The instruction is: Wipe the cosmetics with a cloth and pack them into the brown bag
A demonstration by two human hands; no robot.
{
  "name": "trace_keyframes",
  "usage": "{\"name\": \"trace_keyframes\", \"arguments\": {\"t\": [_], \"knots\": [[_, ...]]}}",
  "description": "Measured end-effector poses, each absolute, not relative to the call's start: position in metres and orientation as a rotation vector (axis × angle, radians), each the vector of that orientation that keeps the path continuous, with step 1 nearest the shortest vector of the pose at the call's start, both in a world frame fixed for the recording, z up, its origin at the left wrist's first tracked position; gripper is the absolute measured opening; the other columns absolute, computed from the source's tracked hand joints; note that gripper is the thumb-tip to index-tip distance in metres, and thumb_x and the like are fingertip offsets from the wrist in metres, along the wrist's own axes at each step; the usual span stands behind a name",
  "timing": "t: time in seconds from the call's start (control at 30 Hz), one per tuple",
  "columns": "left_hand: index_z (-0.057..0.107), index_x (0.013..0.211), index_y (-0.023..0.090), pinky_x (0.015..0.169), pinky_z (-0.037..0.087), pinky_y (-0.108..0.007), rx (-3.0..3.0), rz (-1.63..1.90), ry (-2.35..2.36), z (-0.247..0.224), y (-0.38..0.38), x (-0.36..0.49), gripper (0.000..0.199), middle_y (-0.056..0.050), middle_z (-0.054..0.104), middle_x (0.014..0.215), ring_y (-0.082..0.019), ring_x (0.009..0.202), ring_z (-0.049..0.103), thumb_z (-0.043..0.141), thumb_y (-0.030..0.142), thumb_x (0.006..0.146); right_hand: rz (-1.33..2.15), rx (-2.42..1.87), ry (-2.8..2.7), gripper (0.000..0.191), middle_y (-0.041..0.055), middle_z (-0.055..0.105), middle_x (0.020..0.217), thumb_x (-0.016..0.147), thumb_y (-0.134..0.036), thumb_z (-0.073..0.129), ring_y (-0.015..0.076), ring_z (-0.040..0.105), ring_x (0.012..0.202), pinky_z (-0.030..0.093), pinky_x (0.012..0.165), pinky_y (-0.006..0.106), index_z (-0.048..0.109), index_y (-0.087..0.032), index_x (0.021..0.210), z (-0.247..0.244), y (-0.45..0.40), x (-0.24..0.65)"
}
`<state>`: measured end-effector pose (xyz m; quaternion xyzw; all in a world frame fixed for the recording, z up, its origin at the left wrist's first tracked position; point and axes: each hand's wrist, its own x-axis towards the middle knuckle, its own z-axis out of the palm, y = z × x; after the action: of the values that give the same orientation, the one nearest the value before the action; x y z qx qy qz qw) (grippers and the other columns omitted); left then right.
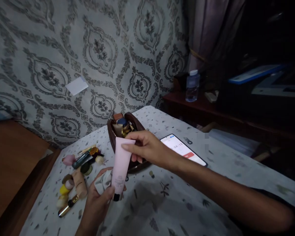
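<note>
My right hand [147,149] pinches the flat top end of a pale pink squeeze tube [122,162]. The tube hangs nearly upright, slightly tilted, its dark cap at the bottom. My left hand [98,200] is closed around a crumpled white cloth [104,182], with its thumb against the tube's lower side. Right behind the hands stands an open brown cosmetics bag [111,133] holding several tubes and jars; my right hand and the tube hide part of it. Left of my left hand lie loose cosmetics, among them a beige tube [79,184] and a gold-and-black lipstick-like stick [68,206].
A phone [186,154] with a timer on its screen lies right of the bag, partly behind my right forearm. Farther left on the patterned sheet [159,209] is a green bottle [81,160]. A water bottle [192,86] stands on a dark red ledge [178,101].
</note>
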<state>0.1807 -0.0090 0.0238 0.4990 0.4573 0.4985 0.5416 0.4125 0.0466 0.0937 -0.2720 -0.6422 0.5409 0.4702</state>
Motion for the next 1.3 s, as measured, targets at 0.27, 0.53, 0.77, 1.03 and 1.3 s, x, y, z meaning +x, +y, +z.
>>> {"name": "trace_keyframes", "arguments": {"t": [0.27,0.53,0.77,1.03,1.3], "knots": [[0.067,0.104,0.018,0.062,0.05,-0.027,1.329,1.148,1.311,0.018,-0.005,0.184,0.044,-0.006,0.072,0.075,-0.016,0.061,0.061,0.076,0.049,0.074,0.698,-0.758,-1.59,0.022,-0.0005,0.059,0.062,0.091,-0.027,0.056,0.0111,0.058,0.055,0.048,0.053,0.022,0.064,-0.014,0.075,0.138,0.092,0.452],[0.07,0.096,0.018,0.062,0.045,-0.025,1.345,1.017,1.548,-0.01,-0.015,0.174,0.05,-0.003,0.07,0.068,-0.018,0.061,0.058,0.076,0.06,0.068,0.71,-1.009,-1.94,0.022,-0.0026,0.059,0.056,0.093,-0.018,0.053,0.0119,0.061,0.052,0.047,0.056,0.022,0.063,-0.015,0.073,0.124,0.162,0.403],[0.068,0.1,0.019,0.059,0.043,-0.024,1.304,0.996,1.555,-0.017,-0.011,0.17,0.052,-0.003,0.071,0.068,-0.015,0.055,0.054,0.075,0.06,0.069,0.755,-1.205,-2.102,0.023,-0.0006,0.062,0.056,0.093,-0.016,0.053,0.013,0.067,0.058,0.047,0.057,0.02,0.061,-0.015,0.072,0.107,0.2,0.372],[0.068,0.101,0.018,0.058,0.044,-0.025,1.309,0.949,1.564,-0.021,-0.009,0.167,0.053,-0.004,0.072,0.07,-0.016,0.056,0.055,0.074,0.061,0.07,0.744,-1.192,-2.206,0.019,-0.0025,0.061,0.048,0.086,-0.009,0.059,0.0148,0.067,0.053,0.045,0.055,0.02,0.064,-0.015,0.069,0.109,0.213,0.382],[0.067,0.104,0.018,0.06,0.044,-0.024,1.325,0.889,1.578,-0.024,-0.008,0.161,0.057,-0.004,0.071,0.074,-0.015,0.061,0.056,0.072,0.063,0.071,0.651,-1.031,-2.568,0.01,-0.003,0.063,0.052,0.084,-0.009,0.062,0.013,0.068,0.057,0.043,0.06,0.019,0.069,-0.01,0.077,0.117,0.224,0.395]]}}
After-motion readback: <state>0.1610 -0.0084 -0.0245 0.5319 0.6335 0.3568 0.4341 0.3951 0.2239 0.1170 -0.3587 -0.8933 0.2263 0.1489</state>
